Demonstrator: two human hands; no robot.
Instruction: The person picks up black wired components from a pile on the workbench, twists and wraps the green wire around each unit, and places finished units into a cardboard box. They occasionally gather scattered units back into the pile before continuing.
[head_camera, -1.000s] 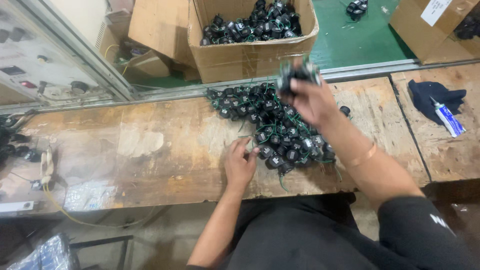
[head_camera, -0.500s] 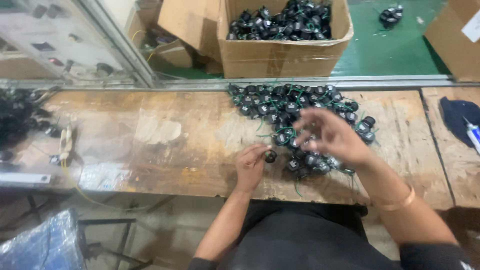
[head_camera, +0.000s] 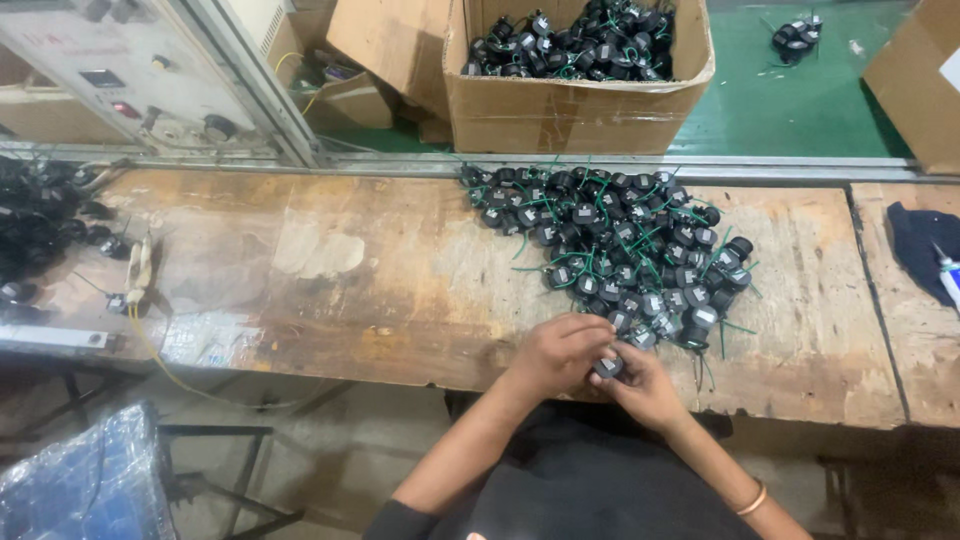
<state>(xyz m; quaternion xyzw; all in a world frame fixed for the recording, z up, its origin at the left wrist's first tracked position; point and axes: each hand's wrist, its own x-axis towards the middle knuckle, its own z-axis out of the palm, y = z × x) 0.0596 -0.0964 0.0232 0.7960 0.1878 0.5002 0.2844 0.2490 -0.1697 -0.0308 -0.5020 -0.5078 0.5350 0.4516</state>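
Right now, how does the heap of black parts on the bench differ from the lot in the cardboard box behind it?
The heap on the bench lies loose and spread across the wooden bench; the parts in the cardboard box are piled up within its walls. The heap is close to both hands, left hand and right hand; the box stands beyond the rail. Both hold small black parts with green wires.

Dim, flat overhead light on the wooden workbench (head_camera: 400, 270), soft shadows, slight blur, wide-angle bending at edges.
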